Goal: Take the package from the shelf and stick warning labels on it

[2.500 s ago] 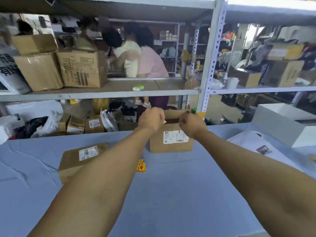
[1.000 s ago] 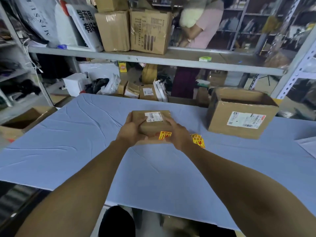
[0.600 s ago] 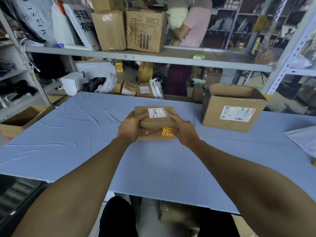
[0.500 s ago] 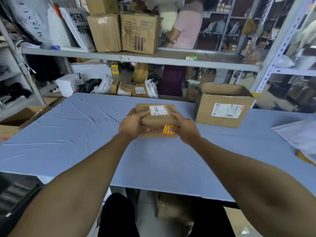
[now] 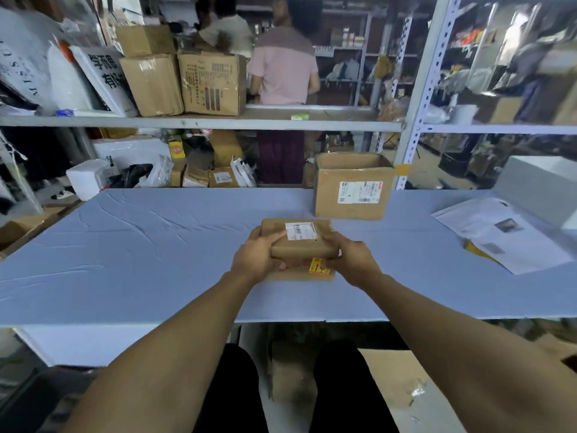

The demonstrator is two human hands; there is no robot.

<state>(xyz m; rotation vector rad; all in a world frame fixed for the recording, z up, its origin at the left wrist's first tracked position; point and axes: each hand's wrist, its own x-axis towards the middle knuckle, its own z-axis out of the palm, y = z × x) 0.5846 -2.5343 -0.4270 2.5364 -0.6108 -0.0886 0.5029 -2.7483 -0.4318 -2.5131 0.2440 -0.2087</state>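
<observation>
A small brown cardboard package [image 5: 299, 245] with a white shipping label on top is held over the blue table [image 5: 140, 245], near its front middle. My left hand [image 5: 254, 259] grips its left side and my right hand [image 5: 351, 260] grips its right side. A yellow and red warning label [image 5: 319, 266] shows on the package's near face, partly hidden by my right thumb. Whether the package touches the table I cannot tell.
A larger open cardboard box [image 5: 351, 185] stands behind, to the right. White papers [image 5: 499, 232] and a white box [image 5: 543, 189] lie at the right. A metal shelf [image 5: 199, 121] with boxes runs behind the table; a person in pink [image 5: 284, 70] stands beyond it.
Earlier my hands were at the larger box; then both took the small package. Over the last second they carry it rightward, closer to the larger box.
</observation>
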